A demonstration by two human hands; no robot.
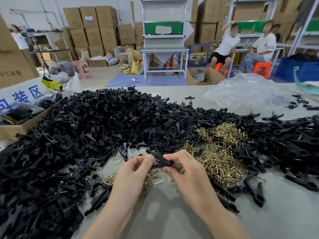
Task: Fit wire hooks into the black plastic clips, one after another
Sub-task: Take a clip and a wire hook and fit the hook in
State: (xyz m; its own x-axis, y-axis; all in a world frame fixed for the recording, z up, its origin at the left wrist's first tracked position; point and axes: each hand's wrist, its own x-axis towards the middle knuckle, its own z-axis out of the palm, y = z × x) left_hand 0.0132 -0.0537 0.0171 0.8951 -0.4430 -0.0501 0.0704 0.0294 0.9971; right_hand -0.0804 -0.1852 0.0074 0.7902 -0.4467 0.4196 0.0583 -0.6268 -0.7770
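Black plastic clip (159,158) held just above table (172,221), pinched between both hands, tilted. Left hand (136,171): thumb and forefinger curled, clip pinched from left. Right hand (183,169): thumb and forefinger closed on clip's right part, remaining fingers curled beneath. Heap of brass wire hooks (219,152) lying just right of hands. Large pile of black clips (103,121) spread behind and left. Clear plastic bag (246,94) seen far right.

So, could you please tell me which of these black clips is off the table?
The clip pinched between the left hand and right hand; every other clip lies loose in heaps on the table.
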